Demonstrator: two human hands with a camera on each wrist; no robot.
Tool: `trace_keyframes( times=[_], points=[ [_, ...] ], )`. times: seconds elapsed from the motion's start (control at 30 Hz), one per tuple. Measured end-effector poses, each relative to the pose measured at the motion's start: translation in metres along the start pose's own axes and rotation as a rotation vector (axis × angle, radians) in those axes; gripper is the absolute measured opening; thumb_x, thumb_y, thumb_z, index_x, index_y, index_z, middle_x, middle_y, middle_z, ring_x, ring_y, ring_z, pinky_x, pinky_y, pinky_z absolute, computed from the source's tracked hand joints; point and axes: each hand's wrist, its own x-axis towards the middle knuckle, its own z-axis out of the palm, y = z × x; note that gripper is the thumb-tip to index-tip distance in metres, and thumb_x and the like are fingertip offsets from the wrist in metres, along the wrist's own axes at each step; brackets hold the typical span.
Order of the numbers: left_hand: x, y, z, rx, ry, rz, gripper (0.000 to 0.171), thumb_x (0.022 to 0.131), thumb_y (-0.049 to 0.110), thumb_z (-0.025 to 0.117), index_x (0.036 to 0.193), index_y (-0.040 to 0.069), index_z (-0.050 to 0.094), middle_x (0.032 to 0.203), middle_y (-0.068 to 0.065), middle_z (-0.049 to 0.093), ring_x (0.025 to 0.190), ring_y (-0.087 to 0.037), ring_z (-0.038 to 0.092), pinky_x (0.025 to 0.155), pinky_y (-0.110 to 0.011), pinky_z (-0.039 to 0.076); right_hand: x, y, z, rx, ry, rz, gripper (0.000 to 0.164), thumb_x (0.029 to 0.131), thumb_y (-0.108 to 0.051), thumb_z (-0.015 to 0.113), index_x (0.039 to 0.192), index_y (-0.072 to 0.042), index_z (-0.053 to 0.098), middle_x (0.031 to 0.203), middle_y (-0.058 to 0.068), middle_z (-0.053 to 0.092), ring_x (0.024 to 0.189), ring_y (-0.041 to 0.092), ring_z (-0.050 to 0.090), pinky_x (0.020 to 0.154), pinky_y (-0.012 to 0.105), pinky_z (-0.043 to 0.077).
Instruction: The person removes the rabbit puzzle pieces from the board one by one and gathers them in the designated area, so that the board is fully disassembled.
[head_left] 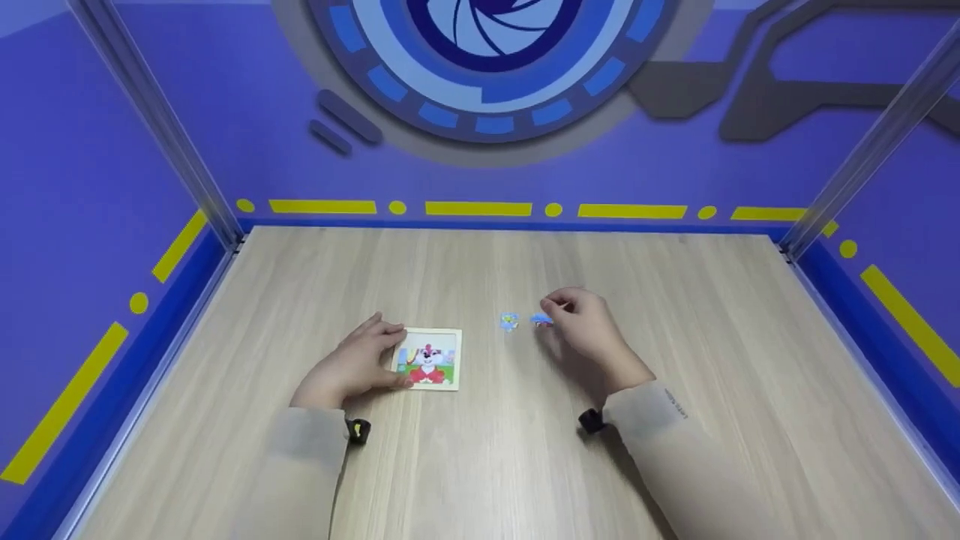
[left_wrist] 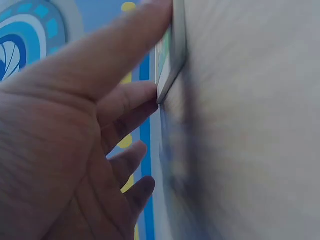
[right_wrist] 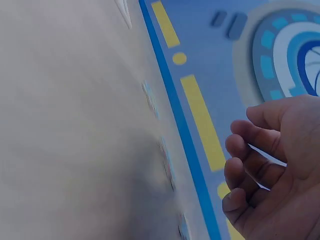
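Note:
A square wooden puzzle tray (head_left: 427,331) lies on the table, partly filled with a picture of a white-faced animal in red. My left hand (head_left: 356,358) rests at its left side, thumb on the lower left corner and a fingertip at the upper left corner. My right hand (head_left: 589,326) hovers over a blue and red puzzle piece (head_left: 541,321), partly covering it. In the right wrist view its fingers (right_wrist: 236,146) are loosely bent, with nothing between them. Another blue puzzle piece (head_left: 508,321) lies just to the left. A third piece (right_wrist: 183,227) shows in the right wrist view.
The pale wood table (head_left: 480,465) is bordered by a blue back wall (head_left: 480,180) with yellow dashes and by blue side walls. Metal posts (head_left: 169,127) stand at the back corners. A dark wrist camera (head_left: 592,421) sits at each cuff.

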Motion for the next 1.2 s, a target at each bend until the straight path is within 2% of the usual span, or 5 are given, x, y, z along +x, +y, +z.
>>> trace_keyframes(
  times=[0.4,0.67,0.87,1.03,1.2],
  points=[
    [0.0,0.002,0.002,-0.022,0.013,-0.001,0.106,0.079,0.038,0.103,0.164,-0.002,0.056,0.174,-0.016,0.052,0.177,-0.045,0.02,0.144,-0.063,0.023,0.0,-0.06,0.057,0.151,-0.138,-0.067,0.026,0.112,-0.024,0.07,0.125,-0.005,0.082,0.106,0.003,0.077,0.09,0.014,0.066,0.078,0.027,0.056],
    [0.0,0.007,0.003,-0.032,0.018,-0.048,0.108,0.078,0.039,0.106,0.165,-0.001,0.055,0.176,-0.015,0.05,0.172,-0.043,0.033,0.143,-0.06,0.03,-0.002,-0.084,0.094,0.31,-0.223,-0.035,0.03,0.114,-0.024,0.067,0.135,-0.004,0.076,0.124,0.01,0.074,0.102,0.025,0.073,0.091,0.044,0.068],
    [0.002,0.007,0.001,-0.006,0.042,-0.036,0.109,0.076,0.044,0.106,0.164,0.0,0.057,0.175,-0.017,0.05,0.169,-0.043,0.039,0.141,-0.061,0.034,-0.001,-0.095,0.116,0.452,-0.278,0.006,0.031,0.113,-0.023,0.067,0.135,-0.003,0.074,0.122,0.008,0.071,0.095,0.017,0.072,0.086,0.031,0.066],
    [0.003,0.006,0.001,0.001,0.047,-0.024,0.108,0.077,0.044,0.106,0.163,-0.001,0.058,0.175,-0.018,0.05,0.169,-0.044,0.038,0.14,-0.062,0.034,-0.006,-0.094,0.129,0.444,-0.315,0.014,0.041,0.114,-0.027,0.065,0.146,-0.001,0.071,0.128,0.018,0.072,0.093,0.017,0.07,0.086,0.031,0.064],
    [0.002,0.008,0.003,-0.01,0.044,-0.028,0.106,0.077,0.043,0.106,0.161,-0.001,0.06,0.174,-0.019,0.051,0.168,-0.044,0.039,0.14,-0.062,0.036,-0.009,-0.084,0.137,0.366,-0.341,0.001,0.043,0.113,-0.027,0.067,0.148,-0.003,0.072,0.128,0.016,0.074,0.093,0.014,0.067,0.082,0.026,0.059]
  ],
)
